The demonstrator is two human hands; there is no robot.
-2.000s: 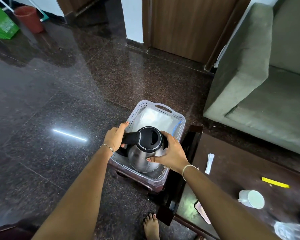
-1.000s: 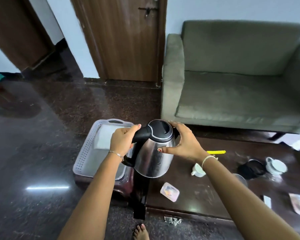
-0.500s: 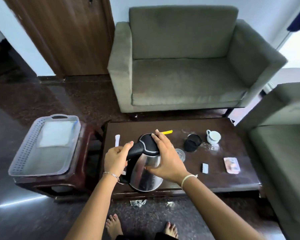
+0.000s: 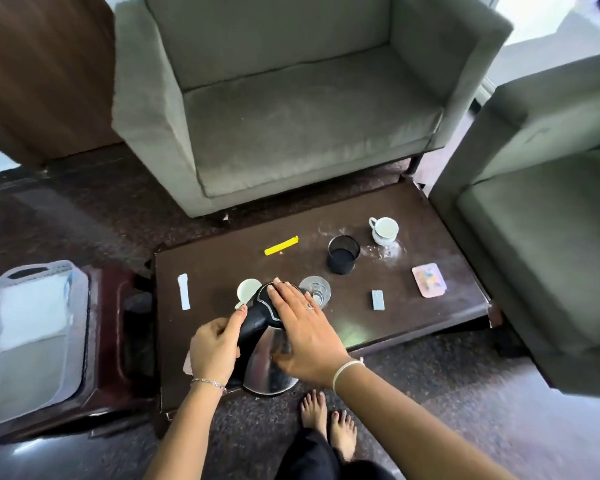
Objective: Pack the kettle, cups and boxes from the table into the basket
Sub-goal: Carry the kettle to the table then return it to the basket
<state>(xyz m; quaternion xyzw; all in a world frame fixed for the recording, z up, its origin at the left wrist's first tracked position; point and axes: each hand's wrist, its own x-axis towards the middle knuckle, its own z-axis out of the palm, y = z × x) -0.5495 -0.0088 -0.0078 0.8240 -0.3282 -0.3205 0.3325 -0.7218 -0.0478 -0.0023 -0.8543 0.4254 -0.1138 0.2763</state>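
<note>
Kettle (image 4: 269, 362) at table (image 4: 378, 306) near edge. Left hand (image 4: 215, 344) wrapped round its black handle. Right hand (image 4: 303, 327) flat, fingers spread, on lid. Basket (image 4: 80, 327) left of table, well apart from kettle.

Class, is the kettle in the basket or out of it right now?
Out. The kettle stands over the table's near edge, left hand on its handle; the basket sits apart.

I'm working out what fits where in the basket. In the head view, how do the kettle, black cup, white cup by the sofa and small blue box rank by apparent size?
1. kettle, though it is nearest the camera
2. black cup
3. white cup, close to the black cup, so unsure
4. blue box
</note>
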